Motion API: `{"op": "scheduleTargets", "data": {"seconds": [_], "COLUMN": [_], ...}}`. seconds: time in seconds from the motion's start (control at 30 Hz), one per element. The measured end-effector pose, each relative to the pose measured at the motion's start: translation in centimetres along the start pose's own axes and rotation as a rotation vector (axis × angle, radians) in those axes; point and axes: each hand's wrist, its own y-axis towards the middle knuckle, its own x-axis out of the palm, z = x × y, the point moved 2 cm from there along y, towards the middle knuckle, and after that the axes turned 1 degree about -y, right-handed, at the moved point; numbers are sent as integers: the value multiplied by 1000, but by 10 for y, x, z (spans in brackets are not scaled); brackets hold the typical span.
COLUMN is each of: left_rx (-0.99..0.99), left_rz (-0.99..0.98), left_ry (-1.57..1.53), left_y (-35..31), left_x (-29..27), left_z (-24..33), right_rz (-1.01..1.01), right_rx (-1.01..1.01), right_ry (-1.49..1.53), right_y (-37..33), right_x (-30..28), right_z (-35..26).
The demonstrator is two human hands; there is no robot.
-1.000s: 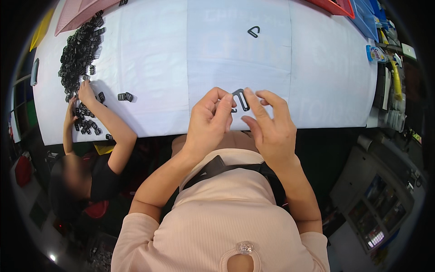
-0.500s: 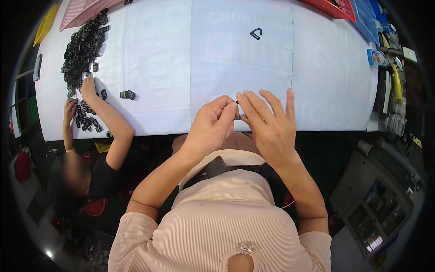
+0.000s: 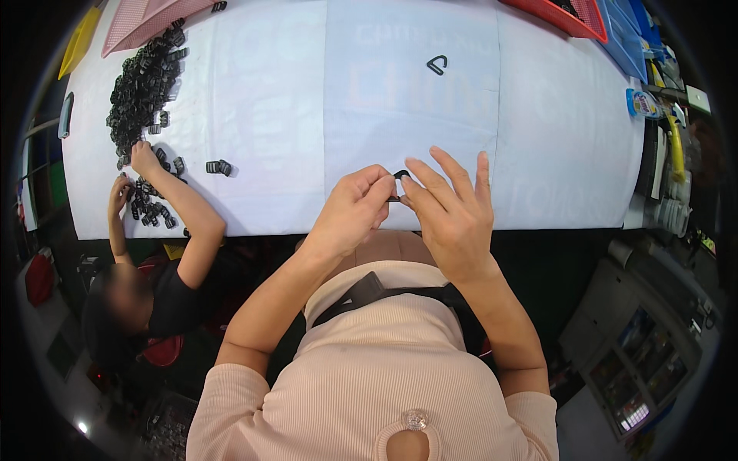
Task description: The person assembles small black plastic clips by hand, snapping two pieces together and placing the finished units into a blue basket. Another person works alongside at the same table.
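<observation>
Near the table's front edge, a small black clip (image 3: pixel 401 175) is between my hands; it has a curved end like the clip on the table, and my fingers cover much of it. My left hand (image 3: pixel 355 211) pinches it between thumb and index finger. My right hand (image 3: pixel 455 223) meets its right side with thumb and index fingertips, the other fingers stretched out and apart. Farther back on the white table lies a loose black triangular clip (image 3: pixel 437 65).
At the left, a co-worker's hands (image 3: pixel 144 159) are among a heap of small black ribbed pieces (image 3: pixel 142 96). Two such pieces (image 3: pixel 219 167) lie nearer the middle. A pink basket (image 3: pixel 142 23), a red basket (image 3: pixel 573 19) and a blue tray (image 3: pixel 621 34) stand along the far edge.
My right hand has shifted slightly left, its fingers spreading differently, and more of the black clip's curved end shows. The co-worker's upper hand has moved down and left from the heap.
</observation>
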Motion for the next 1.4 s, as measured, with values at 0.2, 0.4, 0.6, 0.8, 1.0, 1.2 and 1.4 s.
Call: {"op": "scheduleTargets", "data": {"seconds": [0.2,0.4,0.6,0.8,1.0,1.2,1.4], "left_rx": [7,117,223,128,112,105,186], "left_rz": [3,35,63,-132,-148,-35,148], "left_ry": [-113,-122,-2,-411,-510,-465,-132], "left_y": [19,54,78,83,79,72,47], "left_x": [-4,-7,-21,-15,-11,-17,18], "left_z": [2,2,18,36,36,15,19], "right_rz": [-59,-11,-260,-378,-530,-424,-400], "right_rx": [-30,25,267,225,342,679,1017], "right_ry": [23,337,250,79,88,588,1139], "right_y": [18,35,77,115,114,74,43], "right_x": [15,40,78,124,133,116,27], "right_z": [16,59,169,232,240,222,106]}}
